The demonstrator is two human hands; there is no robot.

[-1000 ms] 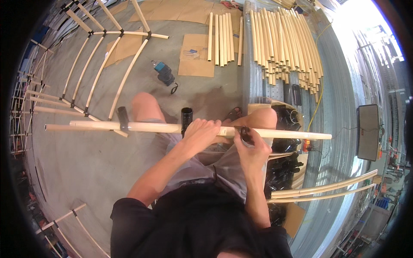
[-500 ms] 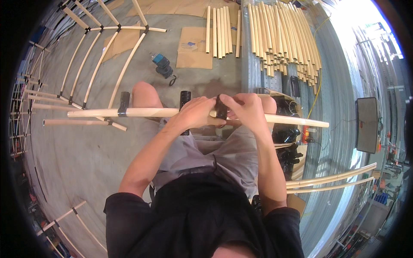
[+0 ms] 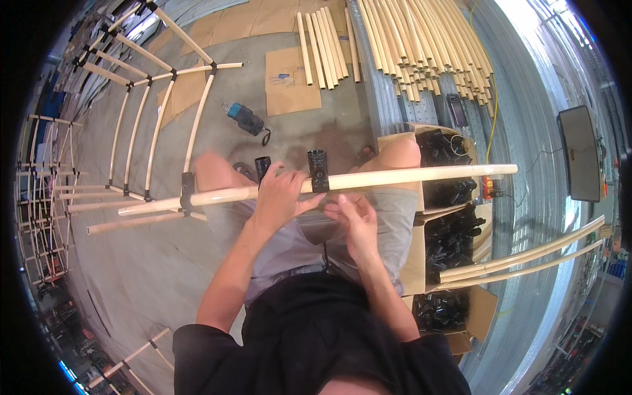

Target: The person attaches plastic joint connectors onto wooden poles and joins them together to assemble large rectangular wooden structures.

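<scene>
A grey concrete workshop floor (image 3: 164,276) spreads under the seated person, with a corrugated metal surface running along the right side. Across the person's knees lies a long pale wooden rod (image 3: 395,178), slightly bowed, reaching from the lower left to the upper right. Three black tubular plastic connectors sit on it: one (image 3: 187,191) near its left end, one (image 3: 263,166) just beside the left hand, and one (image 3: 318,171) at the middle.

The left hand (image 3: 280,194) rests on the rod, fingers curled over its top in a loose grip between the two nearer connectors. The right hand (image 3: 352,220) hovers just below the rod, fingers half open and closed on nothing that shows, close to the middle connector without clearly touching it.

On the floor to the left lies a lattice frame of curved wooden rods (image 3: 151,118) joined by black fittings. Farther up, a stack of straight pale rods (image 3: 421,46) lies beside a flat sheet of brown cardboard (image 3: 289,82), and a blue and black power tool (image 3: 245,120) lies near them. Open cardboard boxes of black connectors (image 3: 447,243) stand by the right knee, with two curved rods (image 3: 526,253) beside them.
</scene>
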